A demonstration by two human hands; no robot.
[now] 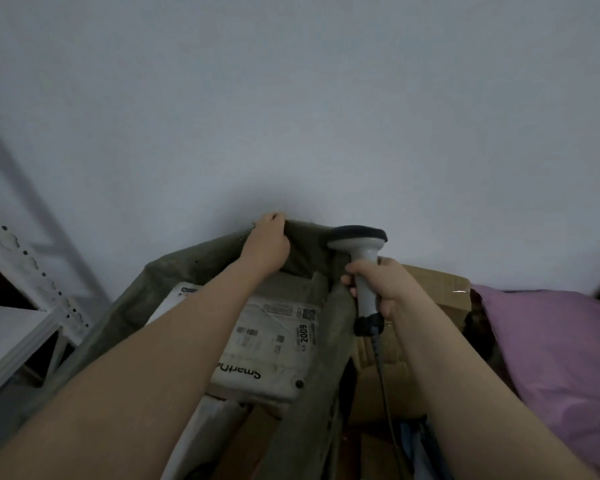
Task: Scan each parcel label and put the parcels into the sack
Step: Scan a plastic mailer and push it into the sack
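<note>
An olive-green sack [174,268] stands open below me. My left hand [265,245] grips its far rim against the wall. Inside the sack lies a white parcel [274,344] with a printed label reading 2009 facing up; more parcels show beneath it, partly hidden by my left forearm. My right hand [381,285] holds a grey handheld scanner [362,268] by its handle, upright, head pointing away, just right of the sack's right edge. Its dark cable hangs down.
A brown cardboard box [433,292] sits right of the sack under my right arm. A purple plastic parcel bag [561,362] lies at far right. White metal shelving [25,292] stands at left. A plain wall [298,98] fills the upper view.
</note>
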